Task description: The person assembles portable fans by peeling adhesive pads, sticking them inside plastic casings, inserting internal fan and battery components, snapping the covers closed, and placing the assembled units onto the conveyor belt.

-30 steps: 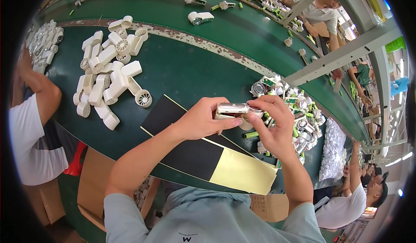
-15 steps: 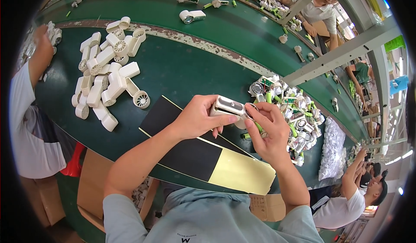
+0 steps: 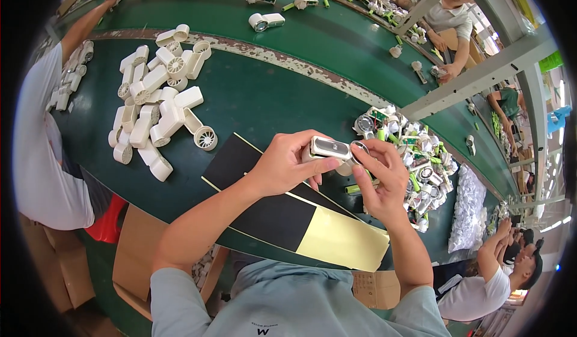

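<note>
Over the green table (image 3: 252, 93), back from its front edge, the left hand (image 3: 286, 165) grips a white gadget (image 3: 329, 148) and the right hand (image 3: 386, 180) pinches its round end (image 3: 360, 153).

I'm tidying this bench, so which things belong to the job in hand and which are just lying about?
Likely the job:
held white fan body
piled white fan casings
heaped fan assemblies and green cylinders

Apparently just lying about:
black-and-yellow strip
bagged white pieces
open cardboard box

Glossy dark panel (image 3: 332, 147) here, on the smooth white plastic handheld fan (image 3: 314, 154)! Matt plastic fan housings (image 3: 172, 119) at ten o'clock, dull cardboard box (image 3: 142, 244) at eight!
</note>
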Motion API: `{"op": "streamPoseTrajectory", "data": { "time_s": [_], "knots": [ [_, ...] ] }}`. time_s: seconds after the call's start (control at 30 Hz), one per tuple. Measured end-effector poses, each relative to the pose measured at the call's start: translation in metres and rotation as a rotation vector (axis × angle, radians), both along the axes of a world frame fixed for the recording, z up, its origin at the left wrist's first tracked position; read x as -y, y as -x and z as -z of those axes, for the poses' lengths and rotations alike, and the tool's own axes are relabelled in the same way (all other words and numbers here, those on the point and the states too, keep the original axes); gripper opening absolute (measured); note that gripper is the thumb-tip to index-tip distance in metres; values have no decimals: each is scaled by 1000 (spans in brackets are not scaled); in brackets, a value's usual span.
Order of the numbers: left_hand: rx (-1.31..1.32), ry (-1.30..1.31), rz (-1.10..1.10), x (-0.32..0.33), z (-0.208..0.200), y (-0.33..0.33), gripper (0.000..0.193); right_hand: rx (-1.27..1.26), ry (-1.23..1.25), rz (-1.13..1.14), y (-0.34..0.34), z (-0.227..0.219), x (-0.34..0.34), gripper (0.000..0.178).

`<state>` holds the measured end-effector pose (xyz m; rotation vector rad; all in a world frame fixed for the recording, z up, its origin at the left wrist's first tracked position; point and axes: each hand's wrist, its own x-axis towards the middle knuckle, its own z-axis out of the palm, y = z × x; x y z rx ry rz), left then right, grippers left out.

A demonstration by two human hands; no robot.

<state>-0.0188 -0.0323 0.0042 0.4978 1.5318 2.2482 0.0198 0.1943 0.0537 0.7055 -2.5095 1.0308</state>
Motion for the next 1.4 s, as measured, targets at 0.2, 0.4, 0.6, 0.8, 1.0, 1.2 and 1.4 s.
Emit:
{"op": "streamPoseTrajectory", "data": {
  "time_s": [0.2,0.4,0.6,0.8,1.0,1.2,1.4],
  "knots": [
    [33,31,20,2,-4,3,34,5,-1,-10,-2,0,1,32],
    [-11,57,8,4,0,4,33,-1,-34,-36,3,0,0,35],
    [-306,72,-144,-3,11,3,42,237,355,-103,9,4,-3,40],
    [-362,32,-226,-19,6,-15,56,264,481,197,16,18,17,41],
    [-520,294,-98,-7,-1,-10,52,42,218,179,15,4,17,46],
    [-644,301,-179,-7,1,-14,46,-36,218,181,14,7,20,50],
    [-638,289,-162,-7,1,-14,42,-7,323,140,16,7,21,46]
  ]
}}
